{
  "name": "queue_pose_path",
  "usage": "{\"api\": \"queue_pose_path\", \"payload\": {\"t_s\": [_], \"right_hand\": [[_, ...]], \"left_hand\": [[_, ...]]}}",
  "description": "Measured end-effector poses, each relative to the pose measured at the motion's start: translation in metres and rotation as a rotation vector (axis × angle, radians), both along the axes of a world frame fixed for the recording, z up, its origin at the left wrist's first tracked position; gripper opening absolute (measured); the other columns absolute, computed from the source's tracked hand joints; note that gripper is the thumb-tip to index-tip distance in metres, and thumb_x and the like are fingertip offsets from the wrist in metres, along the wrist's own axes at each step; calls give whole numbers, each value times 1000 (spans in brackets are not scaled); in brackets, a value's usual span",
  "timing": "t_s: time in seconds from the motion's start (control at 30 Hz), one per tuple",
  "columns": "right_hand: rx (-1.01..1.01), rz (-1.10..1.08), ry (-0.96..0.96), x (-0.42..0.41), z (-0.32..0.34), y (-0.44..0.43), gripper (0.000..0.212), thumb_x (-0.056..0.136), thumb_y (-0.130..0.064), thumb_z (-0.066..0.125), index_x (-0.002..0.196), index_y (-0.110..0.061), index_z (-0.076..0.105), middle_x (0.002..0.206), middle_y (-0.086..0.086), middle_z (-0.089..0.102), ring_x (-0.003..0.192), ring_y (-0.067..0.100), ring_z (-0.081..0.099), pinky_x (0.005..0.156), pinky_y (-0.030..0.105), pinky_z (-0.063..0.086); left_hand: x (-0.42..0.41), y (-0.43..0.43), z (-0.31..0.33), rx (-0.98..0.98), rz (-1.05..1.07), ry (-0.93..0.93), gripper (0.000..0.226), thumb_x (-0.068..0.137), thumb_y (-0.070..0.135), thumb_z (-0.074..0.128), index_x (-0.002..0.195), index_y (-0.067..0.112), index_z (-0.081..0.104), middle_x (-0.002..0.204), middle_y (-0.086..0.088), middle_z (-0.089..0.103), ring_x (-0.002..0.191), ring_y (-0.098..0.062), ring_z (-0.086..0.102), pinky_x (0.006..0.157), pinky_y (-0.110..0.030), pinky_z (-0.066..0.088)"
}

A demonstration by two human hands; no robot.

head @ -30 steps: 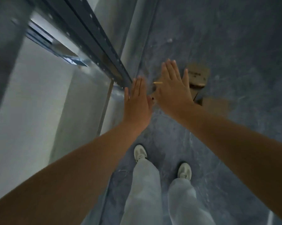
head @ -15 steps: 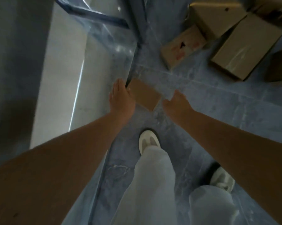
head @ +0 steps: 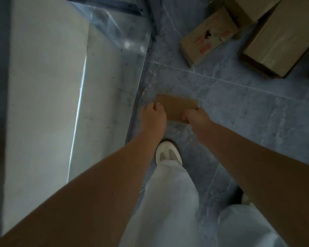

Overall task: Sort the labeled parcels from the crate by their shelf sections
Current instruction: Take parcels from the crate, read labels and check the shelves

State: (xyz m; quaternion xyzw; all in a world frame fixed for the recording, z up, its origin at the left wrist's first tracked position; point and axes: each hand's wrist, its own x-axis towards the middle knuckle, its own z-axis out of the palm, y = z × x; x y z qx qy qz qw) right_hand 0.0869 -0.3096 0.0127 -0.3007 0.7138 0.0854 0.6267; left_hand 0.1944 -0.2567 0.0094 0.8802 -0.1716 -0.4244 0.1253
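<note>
Two hands grip a brown parcel (head: 177,106) by its side edges, left hand (head: 153,115) and right hand (head: 195,117). Open floor (head: 257,113) spreads rightward; the shelf (head: 114,72) edge runs close left.

On my feed the wearer had bare forearms, L arm (head: 96,193) & R arm (head: 257,166), w/ L hand (head: 153,115) & R hand (head: 196,116) bare too. Trousers (head: 169,202) were pale, white or v. light grey, loose & wide-legged, soft fabric bunched at the hem. L shoe (head: 168,154) was a white trainer w/ rounded toe & two greyish panels on top; dark rim round it, sole or shadow, couldn't tell. R shoe (head: 246,197) only peeked out, pale, mostly hidden. Light was dim, so exact shades were unclear.
</note>
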Motion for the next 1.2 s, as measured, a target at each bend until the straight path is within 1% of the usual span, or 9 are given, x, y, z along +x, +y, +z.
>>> {"api": "queue_pose_path", "payload": {"t_s": [0.2, 0.27, 0.4, 0.53, 0.6, 0.83, 1.0, 1.07, 1.2], "right_hand": [[-75, 75, -23, -47, 93, -40, 52, 92, -17, 54, 141, -6, 40, 119, 7, 51, 95, 19, 51, 80, 31, 40], [-153, 92, -9, -56, 140, -62, 52, 94, -20, 53, 142, -7, 39, 120, 8, 50, 91, 18, 51, 82, 32, 40], [-342, 71, 5, -71, 258, -118, 49, 97, -40, 49, 137, -13, 47, 134, 8, 50, 116, 28, 50, 106, 45, 42], [-534, 32, -15, -80, 402, -149, 46, 90, -59, 52, 109, -17, 52, 112, 9, 54, 107, 32, 55, 101, 53, 45], [-588, 14, -71, -88, 473, -151, 53, 89, -61, 53, 113, -13, 53, 113, 11, 57, 106, 31, 58, 97, 51, 49], [-624, 91, -396, -112, 660, -112, 30, 88, -32, 68, 108, -12, 58, 106, 9, 61, 93, 18, 62, 78, 32, 55], [-642, 516, -581, -96, 734, -54, 40, 81, -2, 71, 120, -6, 63, 112, 13, 69, 100, 25, 66, 82, 32, 57], [-653, 630, -653, -86, 755, -29, 47, 75, 11, 72, 119, -1, 62, 105, 14, 70, 93, 25, 67, 69, 26, 56], [-547, 758, -721, -61, 783, 33, 45, 80, 19, 56, 117, -6, 62, 98, 3, 70, 91, 20, 68, 69, 30, 58]], "left_hand": [[-40, -25, 95, -112, 150, 102, 33, 102, 16, 36, 94, -6, 59, 114, -32, 56, 80, -23, 45, 79, -41, 40], [-51, -46, 137, -159, 161, 107, 32, 101, 15, 37, 94, -8, 58, 113, -30, 57, 86, -28, 50, 79, -36, 37], [-68, -97, 251, -317, 291, 86, 41, 98, 21, 49, 114, -16, 55, 119, -34, 56, 109, -42, 56, 92, -45, 44], [-73, -133, 402, -521, 510, 78, 56, 99, 25, 52, 136, -14, 36, 138, -30, 46, 128, -38, 46, 108, -42, 35], [-73, -138, 480, -583, 578, 116, 53, 99, 31, 52, 135, -7, 40, 132, -20, 52, 121, -32, 51, 99, -36, 40], [-73, -39, 678, -834, 722, 302, 8, 78, 19, 66, 77, 11, 63, 81, -11, 61, 80, -23, 56, 83, -37, 45], [-88, 64, 741, -938, 786, 141, 5, 77, 22, 74, 74, 19, 77, 93, -10, 72, 89, -23, 65, 85, -35, 49], [-91, 103, 757, -929, 799, 41, 10, 81, 11, 74, 90, 12, 77, 98, -13, 74, 89, -22, 68, 86, -35, 53], [-100, 187, 777, -917, 869, -54, 35, 79, -8, 64, 111, 7, 69, 98, -4, 74, 91, -22, 67, 87, -41, 55]]}}
